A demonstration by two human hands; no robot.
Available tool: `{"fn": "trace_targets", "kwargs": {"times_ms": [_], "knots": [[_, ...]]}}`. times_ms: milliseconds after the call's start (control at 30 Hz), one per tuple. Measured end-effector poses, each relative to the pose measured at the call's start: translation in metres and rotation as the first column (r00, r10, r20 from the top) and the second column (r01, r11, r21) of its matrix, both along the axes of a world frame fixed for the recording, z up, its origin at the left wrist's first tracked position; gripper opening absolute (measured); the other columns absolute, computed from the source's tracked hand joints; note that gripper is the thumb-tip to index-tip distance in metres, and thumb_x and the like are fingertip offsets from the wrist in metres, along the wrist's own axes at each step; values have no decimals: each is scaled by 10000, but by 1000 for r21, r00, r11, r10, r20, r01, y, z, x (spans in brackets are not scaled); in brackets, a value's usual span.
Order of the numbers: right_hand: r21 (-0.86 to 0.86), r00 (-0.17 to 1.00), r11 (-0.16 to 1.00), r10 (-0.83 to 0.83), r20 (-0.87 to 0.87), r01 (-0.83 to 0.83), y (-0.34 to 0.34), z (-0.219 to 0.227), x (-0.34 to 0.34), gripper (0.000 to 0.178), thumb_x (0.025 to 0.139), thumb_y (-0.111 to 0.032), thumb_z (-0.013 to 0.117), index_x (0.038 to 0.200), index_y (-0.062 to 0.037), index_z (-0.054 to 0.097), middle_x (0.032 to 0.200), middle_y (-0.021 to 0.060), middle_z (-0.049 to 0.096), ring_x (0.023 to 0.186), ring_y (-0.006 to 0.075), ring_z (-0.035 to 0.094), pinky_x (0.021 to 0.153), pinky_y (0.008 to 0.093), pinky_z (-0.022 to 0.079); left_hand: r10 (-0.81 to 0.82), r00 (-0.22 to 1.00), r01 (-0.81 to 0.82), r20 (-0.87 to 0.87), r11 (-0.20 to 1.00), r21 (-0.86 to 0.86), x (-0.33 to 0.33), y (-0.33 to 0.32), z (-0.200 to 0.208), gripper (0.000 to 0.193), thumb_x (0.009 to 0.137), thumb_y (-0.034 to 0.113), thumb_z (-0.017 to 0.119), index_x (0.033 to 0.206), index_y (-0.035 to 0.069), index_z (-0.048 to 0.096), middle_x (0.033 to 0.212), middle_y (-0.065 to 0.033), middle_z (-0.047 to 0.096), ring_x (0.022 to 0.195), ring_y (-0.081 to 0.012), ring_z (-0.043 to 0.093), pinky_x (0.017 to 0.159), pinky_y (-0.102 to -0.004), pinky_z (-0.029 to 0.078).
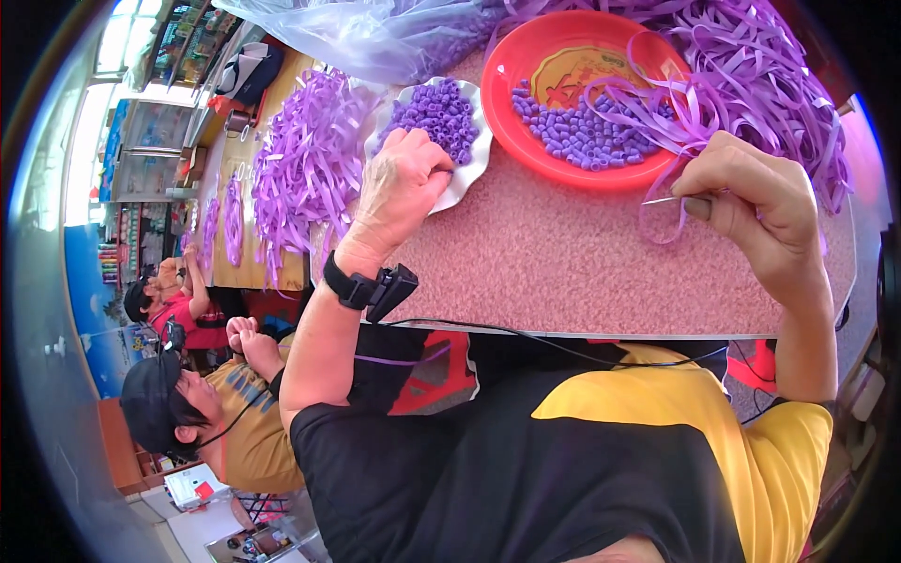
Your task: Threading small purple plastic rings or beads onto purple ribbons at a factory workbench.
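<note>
Purple ribbon and beads, head view, catalogued as they reach me on the remote feed. Item: small tubular beads (pixel 441 108), violet, heaped in a white scalloped dish (pixel 470 180). Item: further beads of the same kind (pixel 596 139), massed along the near side of a round red plate (pixel 505 98) with a gold centre. Item: glossy lilac ribbon heap (pixel 751 75), tangled, spilling beside and over the plate's right edge.

Left hand (pixel 399 183): above the dish's near side, fingers bunched together; whether a bead sits between them I cannot tell. Wrist bears a black strap device (pixel 371 287). Right hand (pixel 755 202): thumb and forefinger pinched on a thin needle (pixel 660 200), just off the plate's lower right; a ribbon loop (pixel 662 243) hangs by it. I log the hands as well apart.

Surface: pink textured mat (pixel 554 258); left of it a wooden tabletop (pixel 249 278) with another ribbon pile (pixel 305 159). Clear plastic bag (pixel 347 38) at the far edge. Room: two co-workers, one in mustard (pixel 249 422), one in red (pixel 195 328); stocked shelves (pixel 150 159) behind.
</note>
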State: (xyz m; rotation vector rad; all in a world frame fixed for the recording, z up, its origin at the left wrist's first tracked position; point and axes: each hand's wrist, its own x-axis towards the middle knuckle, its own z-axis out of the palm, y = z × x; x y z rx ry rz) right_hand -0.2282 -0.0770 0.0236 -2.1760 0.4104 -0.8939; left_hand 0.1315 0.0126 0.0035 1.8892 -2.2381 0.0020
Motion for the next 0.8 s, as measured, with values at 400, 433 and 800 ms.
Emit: {"fn": "trace_targets", "kwargs": {"times_ms": [400,433,800], "knots": [[-25,998,999,-34,-54,33,2,3,1,146,805,109,610,917,25,647,812,109,653,706,196,646,646,275,494,54,988,-57,-146,998,-17,0,3,-1,40,747,56,663,776,30,662,790,-91,614,779,-250,603,716,-365,490],[16,999,999,-35,-22,35,3,1,2,163,800,116,600,926,25,651,818,112,657,727,203,655,661,276,501,45,987,-48,-151,999,-16,-5,3,1,40,747,56,663,776,30,662,790,-91,614,779,-250,603,716,-365,490],[-53,1000,998,-25,-13,24,20,-20,23,268,788,123,611,1013,-1,688,781,92,622,701,209,636,631,306,500,91,425,87,-900,986,141,-101,16,9,78,811,-50,678,877,-12,662,811,14,589,715,-35,546,624,-182,432]]}}
